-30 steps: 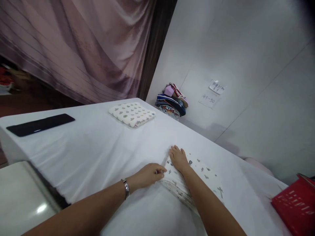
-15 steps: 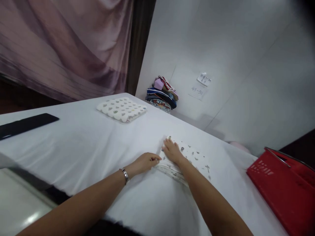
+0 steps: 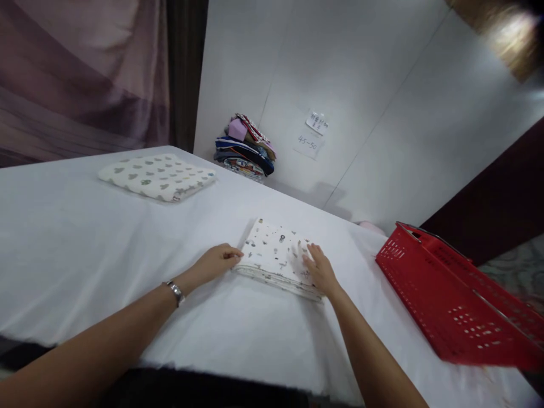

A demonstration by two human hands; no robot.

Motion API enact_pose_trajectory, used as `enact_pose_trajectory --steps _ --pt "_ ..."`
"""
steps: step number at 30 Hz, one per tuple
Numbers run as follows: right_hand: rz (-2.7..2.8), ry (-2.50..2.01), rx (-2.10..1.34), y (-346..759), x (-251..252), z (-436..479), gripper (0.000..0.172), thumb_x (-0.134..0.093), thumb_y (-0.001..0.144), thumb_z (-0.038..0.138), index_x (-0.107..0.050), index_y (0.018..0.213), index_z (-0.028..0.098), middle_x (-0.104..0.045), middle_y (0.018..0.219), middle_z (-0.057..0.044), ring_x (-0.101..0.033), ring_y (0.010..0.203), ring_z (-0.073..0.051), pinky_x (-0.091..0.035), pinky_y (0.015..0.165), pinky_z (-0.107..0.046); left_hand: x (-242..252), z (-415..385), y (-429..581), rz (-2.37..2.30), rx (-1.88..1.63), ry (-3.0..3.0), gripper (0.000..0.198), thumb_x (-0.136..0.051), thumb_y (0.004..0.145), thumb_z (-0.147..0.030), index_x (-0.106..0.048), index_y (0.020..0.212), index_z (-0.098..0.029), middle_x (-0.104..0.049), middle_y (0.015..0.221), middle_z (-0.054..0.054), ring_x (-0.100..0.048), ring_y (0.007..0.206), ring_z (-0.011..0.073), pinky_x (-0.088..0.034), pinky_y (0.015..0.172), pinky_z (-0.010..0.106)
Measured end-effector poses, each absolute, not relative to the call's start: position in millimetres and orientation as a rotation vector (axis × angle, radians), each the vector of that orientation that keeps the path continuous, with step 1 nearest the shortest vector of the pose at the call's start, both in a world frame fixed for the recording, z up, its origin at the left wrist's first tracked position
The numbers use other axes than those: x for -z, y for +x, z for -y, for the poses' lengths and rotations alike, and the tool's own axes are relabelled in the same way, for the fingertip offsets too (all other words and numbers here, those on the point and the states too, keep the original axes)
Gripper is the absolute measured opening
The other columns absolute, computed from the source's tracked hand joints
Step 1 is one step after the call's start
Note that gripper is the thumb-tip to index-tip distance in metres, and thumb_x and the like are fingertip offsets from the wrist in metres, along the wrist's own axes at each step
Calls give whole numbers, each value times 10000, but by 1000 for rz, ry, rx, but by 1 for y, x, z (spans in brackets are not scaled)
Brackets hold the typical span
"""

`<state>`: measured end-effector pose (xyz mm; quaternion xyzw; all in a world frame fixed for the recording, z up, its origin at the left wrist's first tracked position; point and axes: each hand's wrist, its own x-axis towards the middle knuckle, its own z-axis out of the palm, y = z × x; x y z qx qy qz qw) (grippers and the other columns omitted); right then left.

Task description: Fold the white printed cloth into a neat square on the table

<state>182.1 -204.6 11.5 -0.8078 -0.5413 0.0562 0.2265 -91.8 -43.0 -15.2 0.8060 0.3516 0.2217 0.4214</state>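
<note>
A folded white cloth [image 3: 274, 249] with small grey and brown prints lies flat on the white-covered table, its layered edge facing me. At its near left corner my left hand [image 3: 219, 262] is closed, thumb and fingers pinched on the edge. My right hand [image 3: 321, 269] lies open over the right side, fingers spread on the top layer. A second folded cloth [image 3: 157, 175], white with grey cloud-like shapes, rests apart at the far left of the table.
A red plastic basket [image 3: 442, 300] stands on the right part of the table [image 3: 204, 334]. Beyond the far edge is a pile of folded fabrics [image 3: 244, 148] by the wall, with paper notes [image 3: 312, 133] above. A pinkish curtain [image 3: 85, 73] hangs at the left.
My right hand has slid from the cloth's left part to its right side, uncovering the print. My left hand stays at the corner. The view has turned to the right.
</note>
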Motion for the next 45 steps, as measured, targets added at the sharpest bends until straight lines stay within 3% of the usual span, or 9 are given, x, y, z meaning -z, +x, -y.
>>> enact_pose_trajectory --steps 3,6,13,17,19,21,24,37,45 --pt "1427 -2246 -142 209 4 231 547 -340 887 478 -355 1362 208 -241 1460 -61 -131 1358 -217 -157 1090 -449 3 48 -76 -816 -753 2306 351 -432 798 -383 -629 1030 -208 -581 1086 53 -539 939 199 -417 825 306" --pt "1456 -2231 -219 213 26 241 546 -359 880 482 -395 1339 188 -231 1461 -78 -126 1357 -227 -151 1090 -458 4 53 -57 -578 -751 2583 396 -373 861 -393 -533 1186 -232 -453 1324 43 -360 1236 234 -252 1034 402" --pt "1126 -1986 -481 211 29 253 624 -340 848 576 -443 1304 162 -292 1437 -74 -216 1336 -204 -218 1087 -380 33 54 -49 -620 -587 2596 463 -222 917 -425 -470 1258 -235 -379 1398 24 -226 1331 209 -224 1065 417" --pt "749 -1827 -435 221 26 277 533 -415 812 561 -549 1163 183 -497 1295 -85 -518 1124 -199 -503 793 -270 31 55 -54 -565 -630 2551 496 -232 913 -453 -514 1225 -191 -395 1388 33 -240 1327 189 -200 1098 368" --pt "602 -1852 -457 221 28 288 461 -505 751 545 -602 994 166 -623 1084 -102 -637 808 -177 -497 531 -232 29 56 -54 -587 -640 2520 506 -239 908 -468 -525 1214 -183 -396 1386 36 -247 1323 195 -203 1100 376" --pt "525 -1869 -540 217 29 296 399 -539 721 531 -599 854 160 -655 820 -63 -562 498 -111 -375 364 -207 28 56 -52 -608 -639 2506 511 -243 905 -478 -529 1209 -183 -400 1384 36 -249 1322 197 -213 1098 383" --pt "517 -1893 -678 208 25 297 366 -532 733 523 -563 717 159 -569 589 3 -415 354 -60 -255 316 -190 28 55 -50 -621 -618 2508 515 -245 903 -484 -535 1199 -179 -413 1375 35 -248 1322 196 -218 1098 382" --pt "626 -1974 -1001 207 5 275 367 -613 685 473 -396 588 193 -411 446 73 -323 331 -43 -144 334 -186 31 49 -51 -576 -618 2588 461 -267 912 -441 -541 1188 -194 -422 1365 27 -235 1323 196 -210 1097 375" --pt "653 -2069 -910 199 12 277 370 -583 708 471 -379 563 199 -387 425 78 -316 333 -48 -233 361 -203 33 46 -56 -574 -630 2646 414 -277 921 -414 -535 1189 -233 -442 1349 18 -270 1308 194 -279 1050 378"
